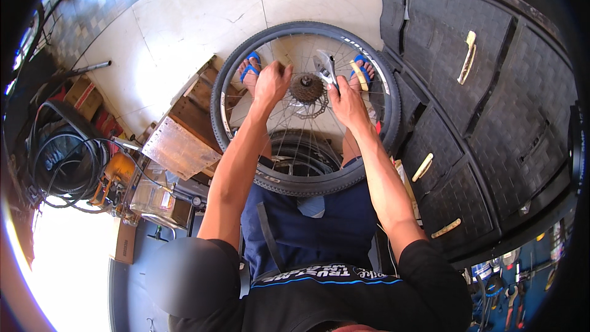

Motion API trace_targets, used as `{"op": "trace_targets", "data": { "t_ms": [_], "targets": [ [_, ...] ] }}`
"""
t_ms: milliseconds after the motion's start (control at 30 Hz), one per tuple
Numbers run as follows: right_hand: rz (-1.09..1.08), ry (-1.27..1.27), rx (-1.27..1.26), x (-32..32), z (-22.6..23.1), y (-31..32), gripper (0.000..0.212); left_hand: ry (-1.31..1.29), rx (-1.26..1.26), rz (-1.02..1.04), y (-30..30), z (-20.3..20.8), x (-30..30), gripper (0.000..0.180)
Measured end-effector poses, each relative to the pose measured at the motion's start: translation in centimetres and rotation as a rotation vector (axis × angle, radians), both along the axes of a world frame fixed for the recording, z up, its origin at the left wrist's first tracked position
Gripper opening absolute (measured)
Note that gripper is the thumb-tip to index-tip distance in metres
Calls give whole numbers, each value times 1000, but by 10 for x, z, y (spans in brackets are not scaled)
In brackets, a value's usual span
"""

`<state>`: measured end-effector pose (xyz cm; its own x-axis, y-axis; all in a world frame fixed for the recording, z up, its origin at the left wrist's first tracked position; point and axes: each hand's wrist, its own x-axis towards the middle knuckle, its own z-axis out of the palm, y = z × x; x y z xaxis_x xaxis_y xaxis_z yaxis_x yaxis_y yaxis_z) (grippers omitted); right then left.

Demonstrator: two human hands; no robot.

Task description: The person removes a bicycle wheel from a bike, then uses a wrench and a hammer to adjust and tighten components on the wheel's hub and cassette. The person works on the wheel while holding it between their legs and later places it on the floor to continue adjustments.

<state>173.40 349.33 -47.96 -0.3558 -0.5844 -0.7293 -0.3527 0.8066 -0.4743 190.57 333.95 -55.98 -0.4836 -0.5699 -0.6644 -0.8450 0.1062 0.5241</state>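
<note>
A bicycle wheel (307,185) with a black tyre lies before me, its near edge against my dark blue shorts. At its middle is a sprocket cassette (307,93), with a disc brake rotor (321,108) showing beneath it. My right hand (349,106) is wrapped round an adjustable wrench (326,69), whose silver jaw end is up beside the cassette. Left of the cassette, my left hand (272,86) is above the spokes with its fingers curled closed; what they hold, if anything, is hidden. Near my right hand shows a pale yellow strip (358,76).
Wooden boxes (184,141) stand left of the wheel. Farther left are coiled black tyres or hoses (64,163) and an orange tool (117,175). A large black panelled cabinet (516,98) with pale handles borders the right. Hand tools (513,298) hang at lower right.
</note>
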Motion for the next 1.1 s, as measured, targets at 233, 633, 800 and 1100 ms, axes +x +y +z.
{"op": "trace_targets", "data": {
  "t_ms": [233, 633, 800, 1100],
  "targets": [
    [30, -7, 9, 16, -7, -5, 29, 26, -44, 98, 71, 56, 92, 28],
    [143, 102, -77, 17, -6, -5, 26, -16, -100, 45, 99, 60, 103, 22],
    [51, 161, -169, 17, 12, -24, 25, -12, -84, 70, 99, 61, 104, 21],
    [73, -17, 91, 31, -7, -2, 29, 68, -88, 186, 89, 58, 94, 21]
  ]
}}
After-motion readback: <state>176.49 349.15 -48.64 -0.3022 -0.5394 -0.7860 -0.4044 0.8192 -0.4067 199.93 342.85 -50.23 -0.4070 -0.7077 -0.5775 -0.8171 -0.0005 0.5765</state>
